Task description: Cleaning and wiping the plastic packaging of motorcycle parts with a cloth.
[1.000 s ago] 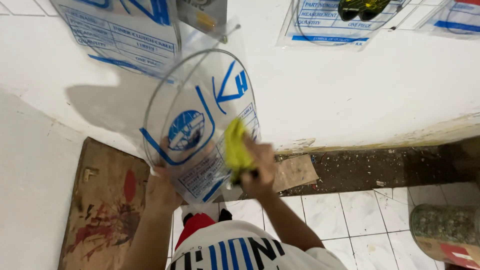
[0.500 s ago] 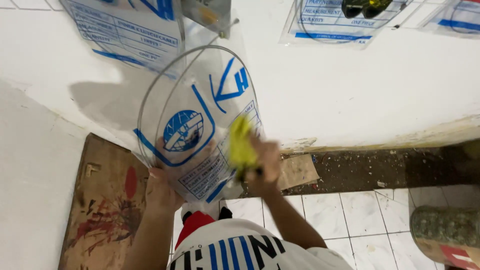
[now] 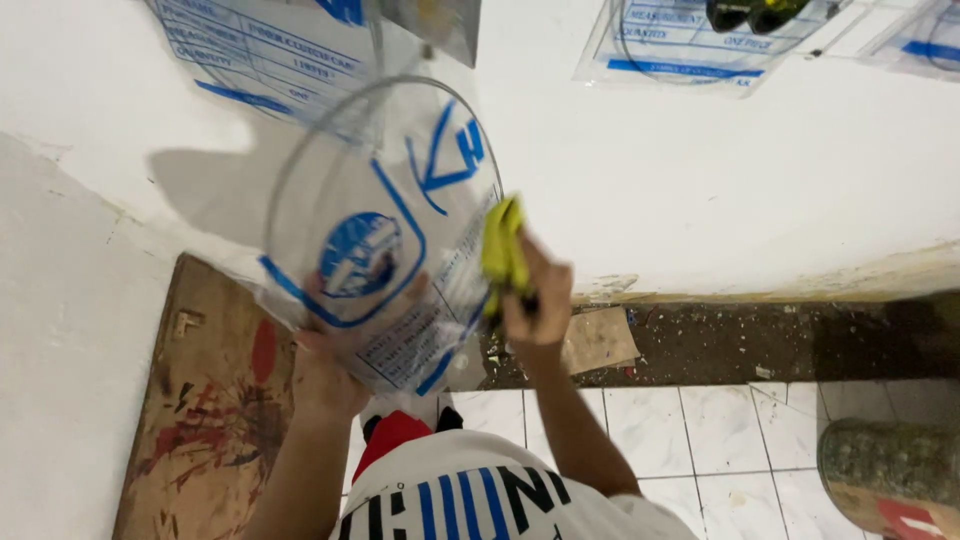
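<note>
- Head view, against 0.5 s ago: the clear plastic bag [image 3: 385,240] with blue printing is sitting a little higher and closer to the wall, its round open rim now overlapping the lower edge of the printed sheet [image 3: 270,50] hanging on the white wall [image 3: 700,170].
- The yellow cloth [image 3: 503,245] is staying pressed to the bag's right side, at nearly the same spot as before.
- The right hand [image 3: 530,295] is closing its fingers around the cloth's lower end, pinching it against the bag; a small dark thing is showing under the fingers, too small to identify.
- The left hand [image 3: 325,360] is holding the bag from below and behind; I am seeing it only through the plastic, so whether its fingers are spread or curled I cannot tell.
- The bag is being held in the air in front of the wall, above the worn wooden board [image 3: 215,400] and the dirt strip at the wall's foot.
- Cut off or unclear: 2 more sheets at the top right are running out of frame, a mossy cylinder [image 3: 890,465] is clipped at the lower right corner, and the bag's printing is blurring.
</note>
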